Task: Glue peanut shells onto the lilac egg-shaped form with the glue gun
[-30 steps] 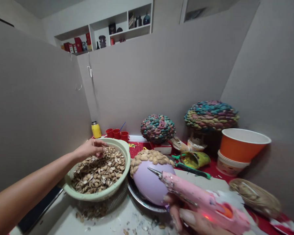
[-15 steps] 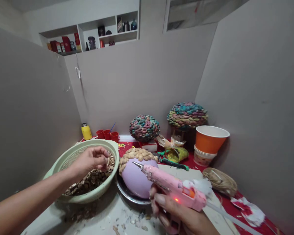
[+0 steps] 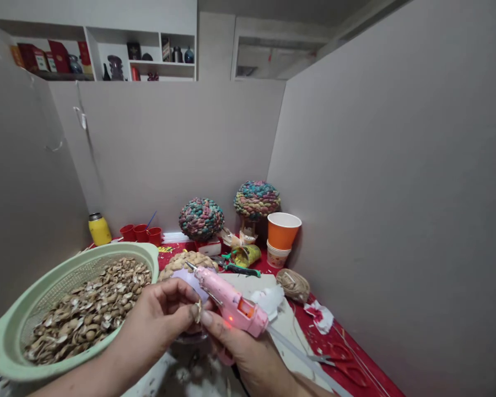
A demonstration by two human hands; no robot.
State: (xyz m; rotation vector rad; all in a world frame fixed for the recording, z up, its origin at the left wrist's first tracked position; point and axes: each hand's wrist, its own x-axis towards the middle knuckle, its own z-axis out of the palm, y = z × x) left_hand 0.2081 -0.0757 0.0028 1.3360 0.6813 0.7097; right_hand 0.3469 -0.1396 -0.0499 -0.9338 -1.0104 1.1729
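Observation:
My left hand (image 3: pixel 163 309) pinches a small pale peanut shell (image 3: pixel 198 311) between thumb and fingertips. Wrapped around a pink hot glue gun (image 3: pixel 231 300) is my right hand (image 3: pixel 242 336), its thumb tip close against the shell. The gun's metal nozzle points up and left, and a red light glows on its body. Behind both hands sits a lilac balloon (image 3: pixel 186 278), its top covered in tan shells (image 3: pixel 192 260); hands and gun hide much of it. A pale green colander (image 3: pixel 149 252) full of loose shells (image 3: pixel 91 303) stands at the left.
Two multicoloured shell-covered domes (image 3: pixel 201 219) stand at the back. Nearby are red cups (image 3: pixel 141 232), a yellow bottle (image 3: pixel 100 229), pliers (image 3: pixel 242 269) and an orange paper bucket (image 3: pixel 283 231). To the right lie a twine bundle (image 3: pixel 292 285) and red-handled scissors (image 3: pixel 345 364).
My left hand has come out of the colander with a shell and met my right hand in front of the balloon. The view has swung right, bringing the scissors into sight.

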